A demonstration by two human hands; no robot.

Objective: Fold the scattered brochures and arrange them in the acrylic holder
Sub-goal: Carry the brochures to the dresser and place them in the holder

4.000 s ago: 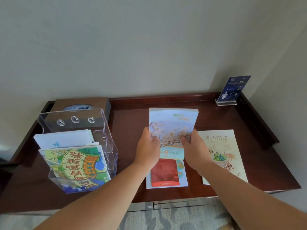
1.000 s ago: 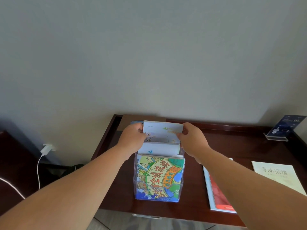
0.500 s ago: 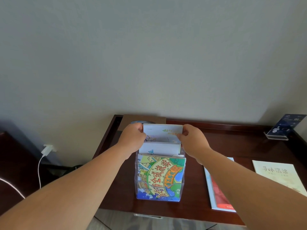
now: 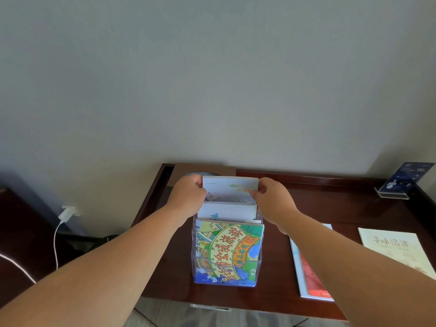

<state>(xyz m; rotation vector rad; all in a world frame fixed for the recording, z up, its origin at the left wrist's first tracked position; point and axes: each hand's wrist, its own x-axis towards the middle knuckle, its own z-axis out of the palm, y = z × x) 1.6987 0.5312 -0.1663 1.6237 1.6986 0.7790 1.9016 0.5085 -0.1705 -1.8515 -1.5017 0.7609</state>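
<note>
the acrylic holder (image 4: 257, 261) stands on the dark table (image 4: 342, 208). a cartoon brochure (image 4: 228, 251) fills the holder's front pocket. right of the holder a red-and-white brochure (image 4: 306, 274) lies flat, and a cream brochure (image 4: 396, 249) lies further right. a white brochure (image 4: 228, 211) stands in the middle pocket. at the holder's back pocket the left hand (image 4: 188, 197) and right hand (image 4: 271, 199) pinch the side edges of a pale blue brochure (image 4: 230, 188) with curled fingers. its lower part is inside. a brown tissue box (image 4: 205, 169) sits behind the holder.

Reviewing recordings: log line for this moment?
left hand: pinches pale brochure | right hand: same | pale brochure: in acrylic holder back tier | loose: red brochure, cream brochure
</note>
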